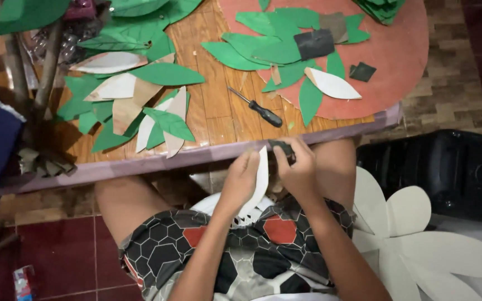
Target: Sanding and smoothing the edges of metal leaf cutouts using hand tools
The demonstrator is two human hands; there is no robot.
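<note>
Lower centre: left hand (242,177) pinching white leaf-shaped paper cutout (261,177); right hand (297,167) clamped on small black tool (282,147), below wooden desk (213,106) edge.

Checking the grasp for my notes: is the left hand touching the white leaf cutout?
Touching: head view shows the left hand fingers pressed on the white leaf cutout.

Left hand (240,179) pinches a white leaf-shaped card cutout (261,177), just below the desk (207,111) edge. Right hand (298,170) grips a dark tool (283,148) against the cutout's upper end. On the desk: black-handled screwdriver (256,107) near the edge; green paper leaves (165,73) left of it; round red board (397,56) to its right.
</note>
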